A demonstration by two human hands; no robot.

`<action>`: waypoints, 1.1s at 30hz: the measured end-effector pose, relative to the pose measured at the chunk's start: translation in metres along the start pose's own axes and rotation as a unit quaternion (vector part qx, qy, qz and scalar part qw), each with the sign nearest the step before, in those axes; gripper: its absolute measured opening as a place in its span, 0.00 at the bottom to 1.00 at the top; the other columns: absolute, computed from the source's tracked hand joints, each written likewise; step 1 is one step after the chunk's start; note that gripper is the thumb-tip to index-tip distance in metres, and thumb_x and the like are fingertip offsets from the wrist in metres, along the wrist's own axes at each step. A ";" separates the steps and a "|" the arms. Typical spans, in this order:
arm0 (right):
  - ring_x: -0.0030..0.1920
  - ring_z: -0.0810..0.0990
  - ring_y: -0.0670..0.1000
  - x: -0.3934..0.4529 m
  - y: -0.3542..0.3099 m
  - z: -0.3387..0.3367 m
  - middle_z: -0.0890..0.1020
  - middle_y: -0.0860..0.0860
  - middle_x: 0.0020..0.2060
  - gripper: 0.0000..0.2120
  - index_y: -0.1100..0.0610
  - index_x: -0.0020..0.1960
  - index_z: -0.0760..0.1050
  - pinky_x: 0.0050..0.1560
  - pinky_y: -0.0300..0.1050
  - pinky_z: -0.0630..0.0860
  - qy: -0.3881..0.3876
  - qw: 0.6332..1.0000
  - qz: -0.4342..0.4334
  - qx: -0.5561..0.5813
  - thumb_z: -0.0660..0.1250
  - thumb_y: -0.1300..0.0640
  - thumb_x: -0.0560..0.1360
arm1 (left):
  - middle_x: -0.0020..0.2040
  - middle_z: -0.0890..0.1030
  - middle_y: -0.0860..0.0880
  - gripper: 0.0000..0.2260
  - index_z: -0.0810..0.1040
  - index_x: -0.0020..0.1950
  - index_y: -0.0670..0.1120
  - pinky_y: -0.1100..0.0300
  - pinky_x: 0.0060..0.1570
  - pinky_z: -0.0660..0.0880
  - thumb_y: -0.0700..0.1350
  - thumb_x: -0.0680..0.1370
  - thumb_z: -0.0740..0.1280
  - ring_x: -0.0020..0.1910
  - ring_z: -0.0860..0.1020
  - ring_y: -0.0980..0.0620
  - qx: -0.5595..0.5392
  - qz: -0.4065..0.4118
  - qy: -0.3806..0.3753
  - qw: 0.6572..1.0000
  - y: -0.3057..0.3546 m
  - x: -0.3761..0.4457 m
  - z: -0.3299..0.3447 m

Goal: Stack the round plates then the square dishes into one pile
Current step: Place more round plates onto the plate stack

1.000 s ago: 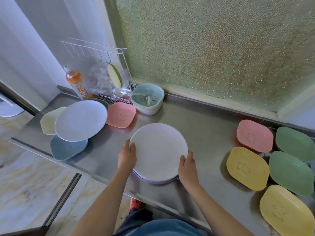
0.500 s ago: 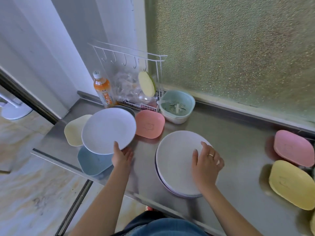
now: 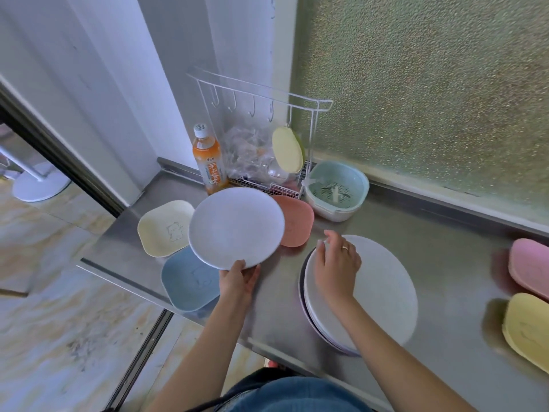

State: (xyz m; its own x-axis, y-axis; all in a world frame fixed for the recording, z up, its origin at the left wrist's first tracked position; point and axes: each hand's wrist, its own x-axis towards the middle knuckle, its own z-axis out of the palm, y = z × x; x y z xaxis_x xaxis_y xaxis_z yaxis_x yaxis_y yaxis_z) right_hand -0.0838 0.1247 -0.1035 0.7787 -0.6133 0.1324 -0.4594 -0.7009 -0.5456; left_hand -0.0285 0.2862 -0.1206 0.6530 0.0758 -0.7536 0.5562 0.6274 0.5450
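Observation:
My left hand (image 3: 239, 277) grips the near rim of a pale round plate (image 3: 236, 227), held tilted above the counter. A cream square dish (image 3: 165, 231), a blue one (image 3: 190, 282) and a salmon one (image 3: 297, 221) lie under and around it. A stack of pale round plates (image 3: 383, 289) rests on the steel counter (image 3: 430, 251) near the front edge. My right hand (image 3: 335, 267) lies flat on the stack's left side, fingers spread. A pink square dish (image 3: 530, 267) and a yellow one (image 3: 527, 330) lie at the right edge.
A white wire rack (image 3: 261, 108) with hooks stands at the back, with a yellow-green sponge (image 3: 287, 150) hanging on it. An orange drink bottle (image 3: 208, 160) stands beside it. A green colander bowl (image 3: 335, 190) sits by the frosted window. The counter's left end drops to the floor.
My left hand left the stack, reached left and took hold of the single round plate, lifting it. My right hand moved onto the top of the stack. The view swung left.

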 end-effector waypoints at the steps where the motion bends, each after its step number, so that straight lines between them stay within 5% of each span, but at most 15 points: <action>1: 0.59 0.74 0.59 0.003 -0.003 0.000 0.82 0.54 0.52 0.18 0.57 0.60 0.72 0.61 0.56 0.65 -0.006 1.000 0.007 0.016 0.52 0.51 0.77 | 0.55 0.75 0.42 0.18 0.67 0.64 0.46 0.59 0.31 0.80 0.32 0.77 0.58 0.41 0.78 0.48 0.019 0.002 -0.011 1.000 0.000 -0.003 -0.002; 7: 0.57 0.76 0.56 0.014 -0.008 -0.014 0.79 0.54 0.56 0.15 0.57 0.65 0.67 0.58 0.50 0.68 -0.046 0.958 0.146 0.240 0.54 0.53 0.81 | 0.46 0.78 0.44 0.13 0.69 0.60 0.43 0.62 0.29 0.80 0.33 0.77 0.59 0.40 0.79 0.47 0.146 0.004 -0.094 0.985 0.007 -0.017 -0.008; 11: 0.48 0.81 0.58 0.023 0.015 -0.027 0.80 0.54 0.50 0.13 0.55 0.59 0.68 0.44 0.47 0.73 -0.015 0.919 0.232 0.319 0.53 0.49 0.80 | 0.44 0.79 0.43 0.11 0.73 0.56 0.40 0.60 0.30 0.80 0.32 0.75 0.59 0.40 0.78 0.46 0.208 0.010 -0.128 0.970 0.005 -0.030 -0.001; 16: 0.45 0.75 0.55 0.025 0.049 -0.058 0.76 0.52 0.44 0.14 0.58 0.60 0.69 0.42 0.45 0.66 -0.011 0.927 0.234 0.293 0.55 0.51 0.80 | 0.40 0.78 0.42 0.09 0.74 0.45 0.42 0.51 0.39 0.79 0.31 0.73 0.58 0.37 0.77 0.44 0.300 0.012 -0.161 0.940 -0.016 -0.054 0.013; 20: 0.51 0.77 0.61 0.011 0.084 -0.070 0.78 0.56 0.47 0.13 0.61 0.59 0.71 0.45 0.47 0.68 -0.009 0.959 0.197 0.205 0.57 0.54 0.79 | 0.35 0.76 0.42 0.02 0.73 0.38 0.42 0.56 0.33 0.76 0.36 0.67 0.63 0.33 0.74 0.44 0.370 0.046 -0.167 0.913 -0.036 -0.077 0.028; 22: 0.51 0.77 0.62 0.003 0.102 -0.075 0.80 0.59 0.49 0.12 0.61 0.57 0.72 0.46 0.49 0.69 -0.002 0.969 0.185 0.162 0.58 0.55 0.79 | 0.31 0.74 0.44 0.06 0.72 0.34 0.42 0.59 0.29 0.70 0.44 0.68 0.65 0.30 0.72 0.46 0.408 0.096 -0.157 0.894 -0.048 -0.083 0.035; 24: 0.52 0.78 0.63 -0.006 0.115 -0.083 0.81 0.59 0.52 0.12 0.60 0.58 0.72 0.46 0.50 0.70 -0.005 0.978 0.175 0.110 0.57 0.54 0.80 | 0.28 0.72 0.47 0.15 0.71 0.30 0.45 0.59 0.29 0.67 0.50 0.74 0.65 0.28 0.70 0.49 0.475 0.168 -0.126 0.855 -0.060 -0.085 0.038; 27: 0.52 0.78 0.63 -0.017 0.133 -0.095 0.81 0.59 0.52 0.14 0.56 0.61 0.70 0.44 0.50 0.71 -0.015 0.985 0.167 0.044 0.55 0.51 0.80 | 0.27 0.71 0.49 0.21 0.67 0.28 0.46 0.59 0.29 0.63 0.53 0.79 0.58 0.31 0.71 0.47 0.606 0.264 -0.056 0.748 -0.076 -0.090 0.036; 33: 0.52 0.79 0.61 -0.026 0.156 -0.108 0.81 0.57 0.52 0.15 0.51 0.65 0.67 0.43 0.48 0.69 -0.055 0.988 0.140 -0.047 0.54 0.51 0.80 | 0.46 0.81 0.41 0.19 0.78 0.45 0.42 0.57 0.41 0.68 0.54 0.79 0.55 0.45 0.77 0.40 0.720 0.273 -0.001 0.638 -0.096 -0.099 0.036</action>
State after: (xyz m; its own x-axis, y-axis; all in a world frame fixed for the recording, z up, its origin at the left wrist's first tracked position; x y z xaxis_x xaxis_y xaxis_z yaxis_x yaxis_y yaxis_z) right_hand -0.2217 -0.0082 -0.1030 0.6553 -0.7479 -0.1063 -0.6962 -0.5434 -0.4690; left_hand -0.1278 0.1905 -0.0844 0.9514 -0.0223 -0.3072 0.1415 -0.8542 0.5003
